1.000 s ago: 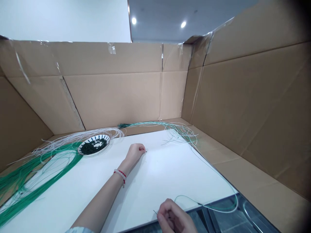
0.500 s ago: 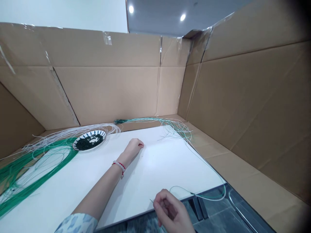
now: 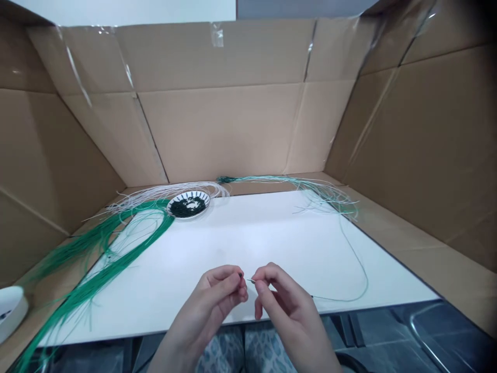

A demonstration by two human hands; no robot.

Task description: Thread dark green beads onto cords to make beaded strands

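My left hand (image 3: 217, 295) and my right hand (image 3: 279, 300) meet over the near edge of the white board (image 3: 272, 243). The left thumb and forefinger pinch a tiny dark bead (image 3: 240, 274). The right fingers pinch the tip of a thin pale green cord (image 3: 359, 269), which loops away to the right and back to a bundle at the far right. The cord's tip points at the bead, a small gap between them. A small patterned dish of dark green beads (image 3: 188, 203) stands at the far left of the board.
Tall cardboard walls (image 3: 233, 119) close in the back and both sides. Dark green cords (image 3: 97, 259) fan over the left, white cords (image 3: 163, 191) behind the dish, pale green cords (image 3: 310, 189) at the back right. A white bowl's rim (image 3: 10, 311) shows at far left.
My left hand has come back from the middle of the board, where it picked up a bead, to meet my right hand near the front edge. The view has swung left and down.
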